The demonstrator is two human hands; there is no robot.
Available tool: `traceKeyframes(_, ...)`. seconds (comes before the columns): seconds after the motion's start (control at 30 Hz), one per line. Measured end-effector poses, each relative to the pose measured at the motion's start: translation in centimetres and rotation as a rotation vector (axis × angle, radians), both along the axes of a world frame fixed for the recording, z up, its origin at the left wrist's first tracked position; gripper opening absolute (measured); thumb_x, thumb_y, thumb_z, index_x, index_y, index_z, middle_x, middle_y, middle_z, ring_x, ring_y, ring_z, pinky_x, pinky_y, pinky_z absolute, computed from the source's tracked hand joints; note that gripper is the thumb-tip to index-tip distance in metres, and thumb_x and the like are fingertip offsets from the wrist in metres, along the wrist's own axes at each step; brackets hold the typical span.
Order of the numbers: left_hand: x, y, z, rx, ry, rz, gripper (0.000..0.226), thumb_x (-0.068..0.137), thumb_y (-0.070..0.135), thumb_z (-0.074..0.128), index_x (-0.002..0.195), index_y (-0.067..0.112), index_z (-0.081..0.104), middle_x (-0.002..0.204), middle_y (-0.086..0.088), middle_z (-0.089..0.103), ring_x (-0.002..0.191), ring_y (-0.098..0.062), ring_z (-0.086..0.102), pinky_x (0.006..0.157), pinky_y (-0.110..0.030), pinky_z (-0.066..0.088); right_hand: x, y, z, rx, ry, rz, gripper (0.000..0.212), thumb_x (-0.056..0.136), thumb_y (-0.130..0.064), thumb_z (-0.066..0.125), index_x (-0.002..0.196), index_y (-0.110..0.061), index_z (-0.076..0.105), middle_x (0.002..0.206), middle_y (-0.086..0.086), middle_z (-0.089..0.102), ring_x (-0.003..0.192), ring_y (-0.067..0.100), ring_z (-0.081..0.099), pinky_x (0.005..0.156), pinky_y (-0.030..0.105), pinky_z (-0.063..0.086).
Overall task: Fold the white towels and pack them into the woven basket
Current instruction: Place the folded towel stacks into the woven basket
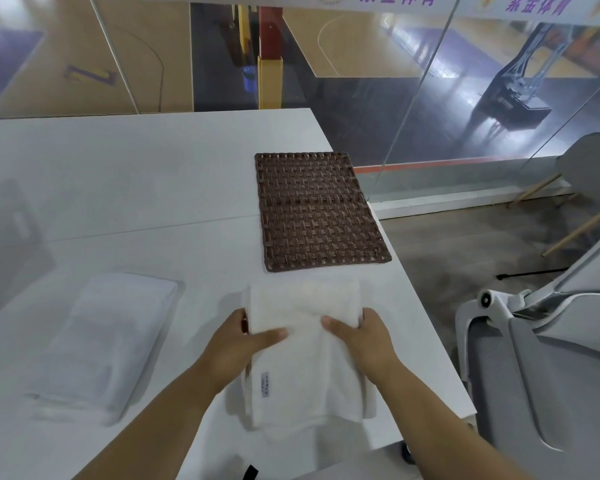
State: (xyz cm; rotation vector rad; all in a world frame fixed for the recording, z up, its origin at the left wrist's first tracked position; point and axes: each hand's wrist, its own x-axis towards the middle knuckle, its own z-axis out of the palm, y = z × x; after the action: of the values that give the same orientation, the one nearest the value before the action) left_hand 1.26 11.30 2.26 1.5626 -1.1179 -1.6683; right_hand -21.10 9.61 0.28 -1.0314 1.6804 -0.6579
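Head view: one folded white towel (305,344) on the white surface (136,174), gripped at its sides by left hand (238,336) and right hand (364,336), thumbs on top. Brown woven basket (317,211) just beyond. Second folded towel (104,341) lies left, apart.

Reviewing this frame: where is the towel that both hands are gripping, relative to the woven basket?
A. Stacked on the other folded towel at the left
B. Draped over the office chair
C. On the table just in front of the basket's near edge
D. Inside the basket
C: the left hand and right hand hold the towel on the table, just short of the woven basket.
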Motion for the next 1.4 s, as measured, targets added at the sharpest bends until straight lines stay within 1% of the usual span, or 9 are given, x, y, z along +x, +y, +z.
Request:
traceKeyframes(0.13,-0.2,1.0,-1.2,0.077,-0.145,-0.031,0.082,0.048,0.054,0.084,0.119,0.028,0.052,0.107,0.010,0.069,0.095,-0.008,0.067,0.088,-0.036,0.053,0.3,-0.4,0.3,0.067,0.043,-0.018,0.059,0.069,-0.053,0.076,0.107,-0.015,0.054,0.099,-0.003,0.065,0.088,0.015,0.064,0.077,0.032,0.053)
traceKeyframes(0.23,-0.3,1.3,-1.3,0.085,-0.190,0.017,0.066,0.067,0.043,0.081,0.119,0.026,0.044,0.109,0.010,0.065,0.095,-0.009,0.064,0.085,-0.031,0.051,-0.6,0.2,0.8,0.092,-0.039,0.129,0.074,0.060,-0.063,0.077,0.120,-0.026,0.053,0.108,-0.009,0.068,0.096,0.012,0.066,0.087,0.035,0.054)
traceKeyframes(0.37,-1.3,1.2,0.2,0.028,-0.181,0.080,0.046,0.079,0.033,0.073,0.114,0.028,0.044,0.099,0.015,0.063,0.087,-0.005,0.063,0.073,-0.024,0.047,-1.7,1.7,2.0,0.123,-0.114,0.257,0.084,0.061,-0.034,0.085,0.129,-0.033,0.036,0.120,-0.012,0.058,0.111,0.012,0.058,0.095,0.036,0.050)
traceKeyframes(0.53,-1.1,1.1,3.5,-0.061,-0.118,0.147,0.045,0.082,0.033,0.069,0.118,0.028,0.042,0.102,0.017,0.060,0.088,0.000,0.059,0.066,-0.016,0.043,-0.5,2.7,5.2,-0.098,-0.003,0.121,0.063,0.079,-0.030,0.074,0.127,-0.033,0.033,0.103,-0.017,0.055,0.092,0.001,0.056,0.071,0.017,0.045)
traceKeyframes(0.73,3.0,1.3,8.6,-0.208,-0.169,0.275,0.064,0.080,0.032,0.071,0.133,0.029,0.035,0.104,0.015,0.058,0.087,0.004,0.056,0.067,-0.015,0.043,3.7,1.1,9.8,-0.321,0.137,0.192,0.056,0.080,-0.035,0.073,0.124,-0.037,0.038,0.096,-0.028,0.051,0.085,-0.010,0.052,0.062,0.007,0.039)
traceKeyframes(0.93,11.8,3.0,12.7,-0.343,-0.275,0.435,0.068,0.082,0.034,0.068,0.131,0.045,0.023,0.117,0.008,0.051,0.093,-0.010,0.059,0.074,-0.028,0.045,13.1,-0.9,12.6,-0.434,0.036,0.291,0.050,0.080,-0.032,0.073,0.121,-0.034,0.045,0.096,-0.030,0.054,0.082,-0.015,0.055,0.059,0.004,0.043)
traceKeyframes(1.17,25.5,6.5,17.8,-0.541,-0.426,0.471,0.043,0.087,0.027,0.063,0.106,0.060,0.045,0.110,0.017,0.063,0.093,-0.015,0.066,0.086,-0.039,0.053,28.7,-2.0,16.8,-0.536,-0.087,0.396,0.050,0.079,-0.036,0.073,0.108,-0.041,0.033,0.101,-0.013,0.059,0.079,0.002,0.060,0.062,0.017,0.044)
traceKeyframes(1.27,32.1,7.8,19.8,-0.590,-0.530,0.532,0.037,0.088,0.028,0.060,0.113,0.054,0.050,0.111,0.012,0.064,0.103,-0.012,0.061,0.092,-0.034,0.049,36.1,-1.6,19.2,-0.594,-0.119,0.471,0.052,0.079,-0.034,0.073,0.097,-0.046,0.025,0.097,-0.004,0.062,0.074,0.010,0.062,0.058,0.018,0.042)
traceKeyframes(1.4,40.8,8.8,22.3,-0.635,-0.565,0.637,0.033,0.088,0.028,0.060,0.108,0.053,0.052,0.108,0.026,0.058,0.093,-0.002,0.062,0.076,-0.014,0.047,45.2,-1.2,22.1,-0.646,-0.162,0.578,0.048,0.079,-0.039,0.071,0.094,-0.048,0.026,0.097,-0.006,0.059,0.080,0.011,0.060,0.062,0.021,0.046)
